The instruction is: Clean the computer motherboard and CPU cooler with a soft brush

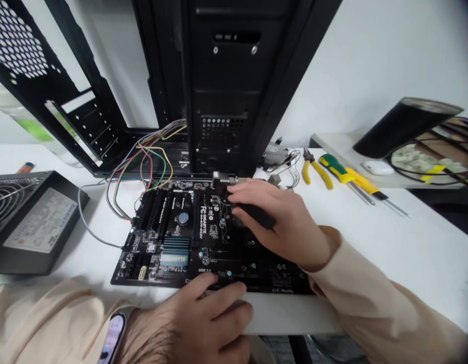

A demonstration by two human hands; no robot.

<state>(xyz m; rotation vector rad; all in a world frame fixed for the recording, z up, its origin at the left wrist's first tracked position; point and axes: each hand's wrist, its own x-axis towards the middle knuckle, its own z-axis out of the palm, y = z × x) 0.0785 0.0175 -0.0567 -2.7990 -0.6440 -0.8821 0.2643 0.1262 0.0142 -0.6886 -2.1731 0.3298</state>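
A black Gigabyte motherboard [214, 253] lies flat on the white table. My left hand [203, 318] is at its front edge, index finger on the board and the other fingers curled at the rim. Over the board's upper right part, my right hand [279, 217] is closed around a dark, rounded, handle-like object [258, 215]; its far end is hidden, so its kind does not show. Thin coloured wires [154, 151] run from the case to the board's left side. A blue-grey heatsink [175, 251] and a coin cell [183, 218] sit on the board.
A black computer case [226, 76] stands behind the board. To the left lies a power supply [40, 227]. At the right are pliers [317, 169], a green-yellow screwdriver [334, 167] and a yellow-black screwdriver [365, 184]. A dark cylinder [393, 126] and cables lie beyond.
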